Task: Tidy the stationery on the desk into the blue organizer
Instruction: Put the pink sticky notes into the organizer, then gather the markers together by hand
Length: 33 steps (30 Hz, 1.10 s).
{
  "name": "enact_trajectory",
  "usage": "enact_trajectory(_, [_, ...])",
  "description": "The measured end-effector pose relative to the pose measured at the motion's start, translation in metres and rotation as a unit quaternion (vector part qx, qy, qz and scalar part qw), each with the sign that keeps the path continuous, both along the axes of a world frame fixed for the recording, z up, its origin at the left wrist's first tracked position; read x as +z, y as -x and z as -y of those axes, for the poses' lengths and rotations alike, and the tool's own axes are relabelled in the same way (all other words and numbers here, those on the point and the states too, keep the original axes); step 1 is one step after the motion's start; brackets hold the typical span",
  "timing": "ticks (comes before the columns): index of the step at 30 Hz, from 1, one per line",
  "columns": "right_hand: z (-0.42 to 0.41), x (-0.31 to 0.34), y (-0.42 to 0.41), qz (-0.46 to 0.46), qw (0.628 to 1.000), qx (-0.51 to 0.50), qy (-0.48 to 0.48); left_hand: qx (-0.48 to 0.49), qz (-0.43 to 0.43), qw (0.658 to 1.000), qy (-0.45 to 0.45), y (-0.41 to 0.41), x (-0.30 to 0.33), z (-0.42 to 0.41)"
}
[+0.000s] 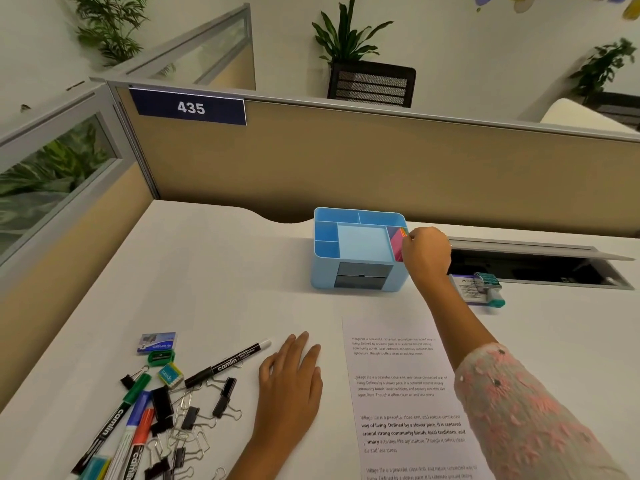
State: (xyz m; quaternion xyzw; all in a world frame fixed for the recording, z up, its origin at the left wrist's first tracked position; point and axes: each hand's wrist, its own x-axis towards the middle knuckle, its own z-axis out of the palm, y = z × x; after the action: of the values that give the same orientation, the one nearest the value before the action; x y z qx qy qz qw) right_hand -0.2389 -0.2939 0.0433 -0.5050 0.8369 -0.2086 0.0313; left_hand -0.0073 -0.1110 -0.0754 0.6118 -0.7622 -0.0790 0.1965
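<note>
With markers [114, 431] and clips [194, 417] heaped at seven o'clock, the left hand [291, 382] lies open on the desk [242, 271] while the right hand [426, 252], fingers curled, tucks sticky flags [398, 244] into the organizer [358, 249] at twelve; next, I'd guess, the markers.

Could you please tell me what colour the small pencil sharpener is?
Green; the small plastic pencil sharpener shows best in the head view.

A white desk [214, 271] meets a tan partition [346, 161] beyond the hands, bearing a "435" sign [190, 107]. Glass panels [52, 174] stand left; plants [346, 32] and a black chair [372, 83] behind.
</note>
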Motion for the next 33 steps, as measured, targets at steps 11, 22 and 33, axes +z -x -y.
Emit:
enact_trajectory(11, [-0.124, -0.058, -0.091, 0.173, 0.962, 0.083, 0.194, -0.023, -0.044, 0.997, -0.061, -0.006, 0.004, 0.003])
enact_trajectory(22, [-0.239, -0.111, -0.157, 0.156, 0.958, 0.23, 0.075, 0.071, 0.111, 0.991, -0.014, -0.092, 0.041, 0.018])
enact_trajectory(33, [-0.27, -0.112, -0.163, 0.115, 0.964, 0.234, 0.055, -0.005, 0.012, 0.998, -0.062, -0.109, 0.062, 0.039])
